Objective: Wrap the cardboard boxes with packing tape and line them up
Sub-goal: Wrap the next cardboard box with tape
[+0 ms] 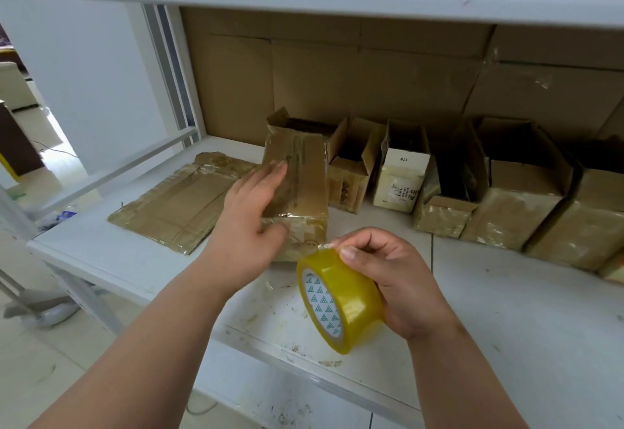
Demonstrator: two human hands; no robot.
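The box [297,189] lies lengthwise away from the person; the left hand [251,217] rests open-fingered on it (thumb below), the right hand [395,280] grips the tape roll [337,300].

Glossy yellow plastic tape roll [341,300], tape-shiny brown cardboard box [297,175], scuffed white matt shelf [506,310]

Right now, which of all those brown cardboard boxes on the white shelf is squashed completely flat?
The flattened brown cardboard box at the far left, lying flat on the white shelf beside the left hand. The others stand up as boxes.
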